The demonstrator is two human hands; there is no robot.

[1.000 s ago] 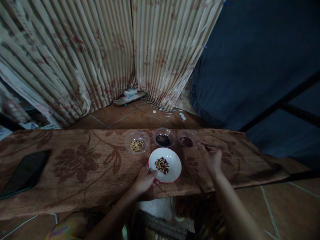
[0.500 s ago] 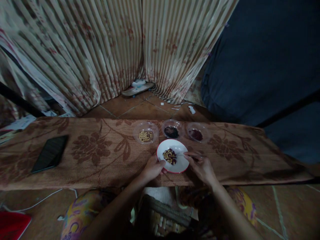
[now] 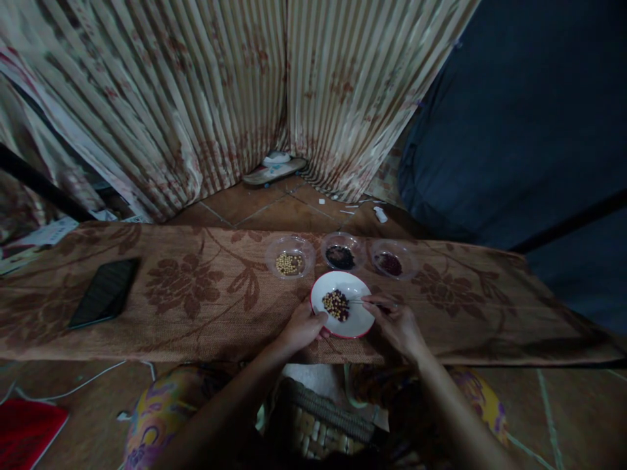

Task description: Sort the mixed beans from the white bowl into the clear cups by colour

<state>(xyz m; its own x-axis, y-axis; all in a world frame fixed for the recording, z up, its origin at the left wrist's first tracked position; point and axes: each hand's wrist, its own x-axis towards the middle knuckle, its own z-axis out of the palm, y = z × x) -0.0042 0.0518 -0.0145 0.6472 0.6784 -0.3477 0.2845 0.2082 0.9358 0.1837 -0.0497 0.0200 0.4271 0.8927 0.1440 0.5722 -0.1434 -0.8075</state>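
A white bowl [image 3: 360, 321] with a red rim holds a mix of yellow and dark red beans [image 3: 336, 305]. My left hand [image 3: 304, 326] grips its near left edge, thumb over the rim. From the right, my right hand [image 3: 396, 323] is closed on a thin metal utensil [image 3: 356, 301] whose tip reaches the beans; whether it is a spoon or tweezers I cannot tell. Just behind stand three clear plastic bowls: one with yellow beans [image 3: 289, 264], one with black beans [image 3: 340, 257] and one with dark red beans [image 3: 390, 263].
A patterned brown cloth [image 3: 196, 326] covers the narrow table. Toward its left end lies a dark phone or tablet [image 3: 105, 292]. Striped curtains [image 3: 235, 98] hang beyond the table, with a skateboard [image 3: 274, 172] on the tiled floor. Dark blue fabric [image 3: 514, 130] hangs at right.
The whole view has shifted slightly, so things sit a little further right. Both hands keep their hold, and the utensil's tip stays among the beans in the white bowl.
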